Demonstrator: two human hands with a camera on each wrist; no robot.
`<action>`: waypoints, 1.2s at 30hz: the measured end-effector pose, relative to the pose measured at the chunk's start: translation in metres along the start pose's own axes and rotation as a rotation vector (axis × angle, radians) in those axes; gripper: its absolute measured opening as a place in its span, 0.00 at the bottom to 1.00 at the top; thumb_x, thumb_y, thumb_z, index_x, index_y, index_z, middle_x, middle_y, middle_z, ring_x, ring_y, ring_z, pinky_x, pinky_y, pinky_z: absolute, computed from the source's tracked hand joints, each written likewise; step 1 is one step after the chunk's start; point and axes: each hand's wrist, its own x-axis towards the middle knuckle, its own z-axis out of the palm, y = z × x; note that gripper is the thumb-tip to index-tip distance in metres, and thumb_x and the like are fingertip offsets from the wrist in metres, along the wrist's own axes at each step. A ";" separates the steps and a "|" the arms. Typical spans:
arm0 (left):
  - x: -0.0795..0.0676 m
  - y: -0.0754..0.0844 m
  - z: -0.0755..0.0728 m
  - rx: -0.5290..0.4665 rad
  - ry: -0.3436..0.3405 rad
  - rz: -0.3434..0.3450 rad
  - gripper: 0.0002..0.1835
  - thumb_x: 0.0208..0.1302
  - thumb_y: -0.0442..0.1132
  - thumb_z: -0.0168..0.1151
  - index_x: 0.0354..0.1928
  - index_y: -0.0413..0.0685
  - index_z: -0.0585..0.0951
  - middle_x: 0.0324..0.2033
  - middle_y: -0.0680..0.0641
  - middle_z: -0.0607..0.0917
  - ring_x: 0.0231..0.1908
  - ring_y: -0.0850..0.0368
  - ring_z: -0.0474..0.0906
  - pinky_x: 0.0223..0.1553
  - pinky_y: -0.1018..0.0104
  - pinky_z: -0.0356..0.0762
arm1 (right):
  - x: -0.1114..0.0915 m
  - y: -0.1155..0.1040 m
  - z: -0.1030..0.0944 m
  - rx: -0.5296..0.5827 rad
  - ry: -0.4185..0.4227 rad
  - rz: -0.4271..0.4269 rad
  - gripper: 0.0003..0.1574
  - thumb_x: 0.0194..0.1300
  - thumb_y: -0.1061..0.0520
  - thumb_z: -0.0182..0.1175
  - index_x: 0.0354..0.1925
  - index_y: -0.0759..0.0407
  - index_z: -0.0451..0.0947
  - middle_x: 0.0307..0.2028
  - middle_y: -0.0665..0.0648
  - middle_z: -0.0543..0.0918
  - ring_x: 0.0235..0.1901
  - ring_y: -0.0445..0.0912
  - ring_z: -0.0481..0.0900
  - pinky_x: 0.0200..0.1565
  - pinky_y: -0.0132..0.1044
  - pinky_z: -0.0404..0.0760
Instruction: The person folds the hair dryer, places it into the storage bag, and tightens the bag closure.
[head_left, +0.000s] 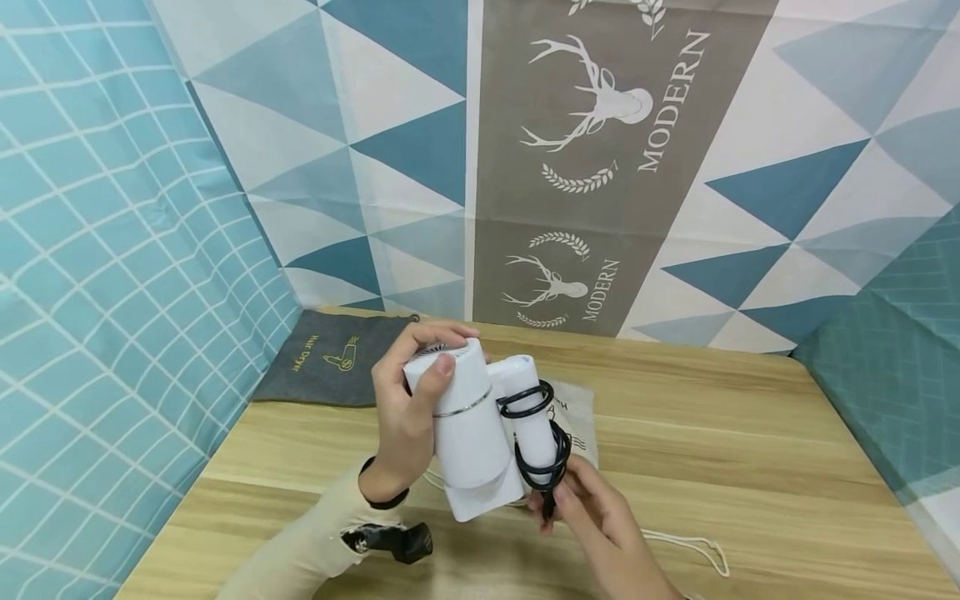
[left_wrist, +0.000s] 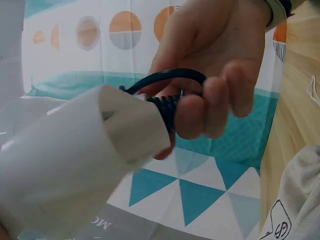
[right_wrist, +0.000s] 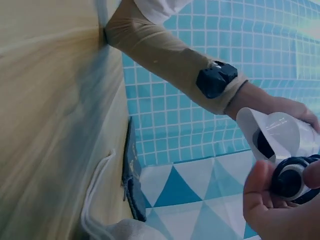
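Over on the far left there's a blue grid-patterned cloth (head_left: 112,275), then a dark grey pouch (head_left: 318,362) with "Hair Dryer" lettering, lying flat at the back of the wooden table (head_left: 720,433). Next up, the person's left hand (head_left: 405,417) is clamped around the vented end of a white hair dryer (head_left: 472,429), thumb across the front. The dryer's held up off the table, tilted, nozzle end down, handle lying alongside the barrel. There's a black cord (head_left: 557,468) looped around that handle, and a pale pouch (head_left: 585,417) lies behind it. The right hand (head_left: 600,512) pinches the bundled cord near the handle's lower end. Further right, a white drawstring (head_left: 701,546) trails on the wood.
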 end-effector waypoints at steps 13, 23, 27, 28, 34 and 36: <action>0.008 -0.001 0.002 0.050 -0.012 -0.071 0.13 0.62 0.36 0.42 0.35 0.29 0.69 0.38 0.29 0.77 0.33 0.46 0.79 0.29 0.60 0.77 | 0.004 -0.012 -0.020 0.439 -0.100 0.409 0.18 0.71 0.66 0.34 0.49 0.76 0.65 0.33 0.56 0.75 0.27 0.41 0.69 0.31 0.31 0.72; 0.012 -0.034 -0.006 0.066 -0.202 -0.280 0.17 0.69 0.39 0.39 0.46 0.32 0.73 0.43 0.36 0.79 0.37 0.49 0.79 0.29 0.56 0.78 | 0.004 -0.007 -0.025 0.487 0.018 0.317 0.22 0.72 0.63 0.27 0.37 0.70 0.69 0.19 0.51 0.62 0.18 0.44 0.54 0.22 0.38 0.51; 0.015 -0.042 -0.012 0.123 -0.279 -0.407 0.16 0.70 0.41 0.41 0.47 0.41 0.76 0.42 0.42 0.80 0.37 0.51 0.78 0.30 0.55 0.78 | 0.005 -0.005 -0.026 0.490 0.076 0.290 0.23 0.73 0.60 0.26 0.31 0.63 0.67 0.17 0.51 0.60 0.16 0.44 0.53 0.18 0.37 0.47; 0.015 -0.043 -0.015 0.145 -0.291 -0.427 0.16 0.70 0.41 0.41 0.47 0.42 0.76 0.42 0.44 0.81 0.36 0.52 0.79 0.30 0.55 0.78 | 0.006 -0.004 -0.026 0.492 0.084 0.301 0.23 0.73 0.59 0.26 0.31 0.63 0.67 0.17 0.50 0.60 0.15 0.43 0.53 0.17 0.37 0.47; 0.006 -0.045 -0.030 0.295 -0.363 -0.482 0.15 0.70 0.40 0.40 0.48 0.45 0.76 0.40 0.45 0.81 0.31 0.56 0.78 0.28 0.60 0.77 | 0.008 -0.002 -0.027 0.490 0.138 0.387 0.23 0.73 0.54 0.29 0.30 0.63 0.65 0.16 0.49 0.57 0.14 0.40 0.53 0.17 0.36 0.46; 0.004 -0.048 -0.033 0.311 -0.395 -0.497 0.15 0.70 0.40 0.40 0.49 0.45 0.76 0.41 0.44 0.80 0.32 0.55 0.78 0.29 0.60 0.77 | 0.008 -0.001 -0.029 0.490 0.168 0.407 0.23 0.73 0.52 0.30 0.30 0.63 0.65 0.15 0.49 0.56 0.13 0.40 0.52 0.16 0.36 0.45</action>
